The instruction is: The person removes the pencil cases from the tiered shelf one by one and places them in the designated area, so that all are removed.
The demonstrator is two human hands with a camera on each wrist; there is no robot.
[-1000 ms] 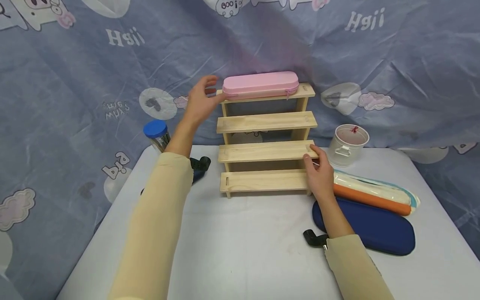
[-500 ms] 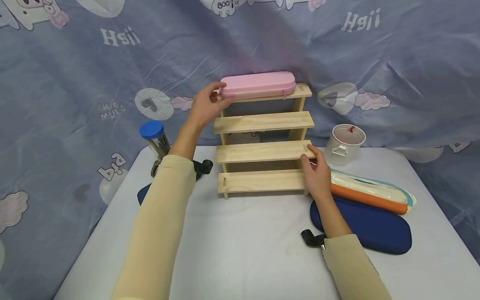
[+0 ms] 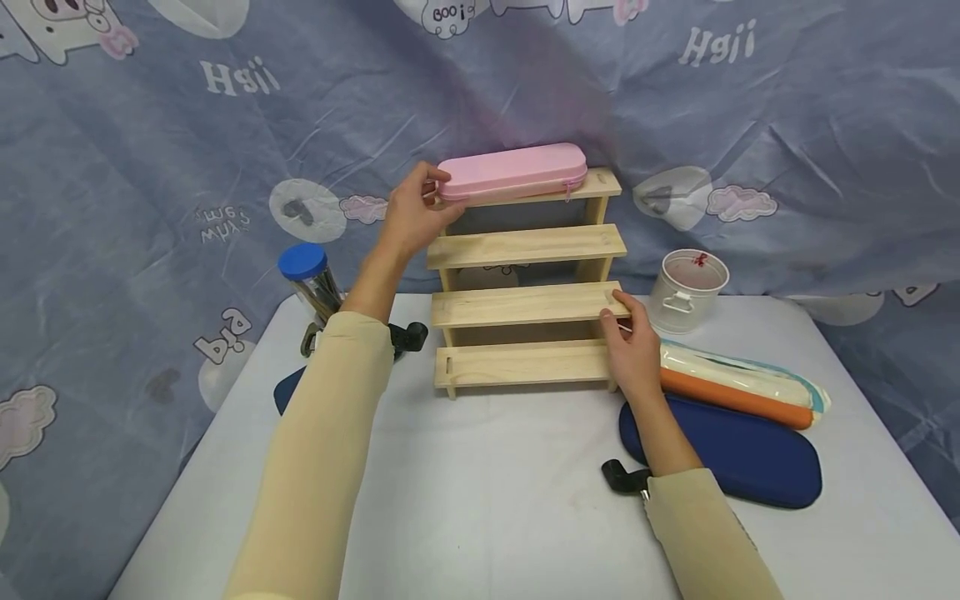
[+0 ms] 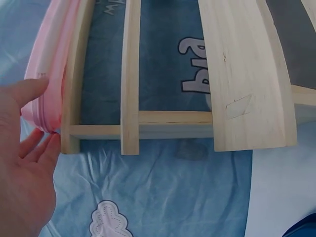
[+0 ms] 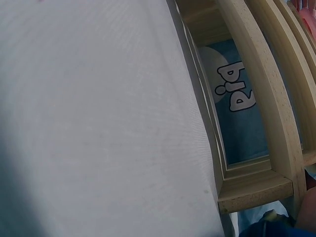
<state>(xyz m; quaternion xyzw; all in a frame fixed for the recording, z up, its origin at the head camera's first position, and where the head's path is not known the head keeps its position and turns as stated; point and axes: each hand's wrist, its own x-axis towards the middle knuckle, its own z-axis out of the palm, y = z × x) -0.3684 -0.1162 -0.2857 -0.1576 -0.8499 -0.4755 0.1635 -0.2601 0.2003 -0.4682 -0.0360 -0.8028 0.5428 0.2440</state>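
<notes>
A pink zippered pencil case (image 3: pixel 513 171) lies lengthwise on the top step of a four-step wooden rack (image 3: pixel 525 305). At its left end, my left hand (image 3: pixel 411 215) grips the case. In the left wrist view the thumb (image 4: pixel 34 89) presses on the pink side while the other fingers reach behind, close to the shelf's end. My right hand (image 3: pixel 636 354) holds the right end of the second step from the bottom, thumb at its front edge. The right wrist view mostly catches the rack's lower steps (image 5: pixel 261 74), with that hand barely in the corner.
Right of the rack stand a pale metal pot (image 3: pixel 690 292), an orange-and-clear pouch (image 3: pixel 750 392) and a navy case (image 3: pixel 757 458). A blue-lidded clear jar (image 3: pixel 303 262) is at the left, partly behind the left arm. A printed cloth (image 3: pixel 480 92) hangs behind the white table (image 3: pixel 480 500).
My left hand has moved right onto the pencil case and closed on its left end. The case now sits slightly turned, left end lower in view. My right hand stays on the rack.
</notes>
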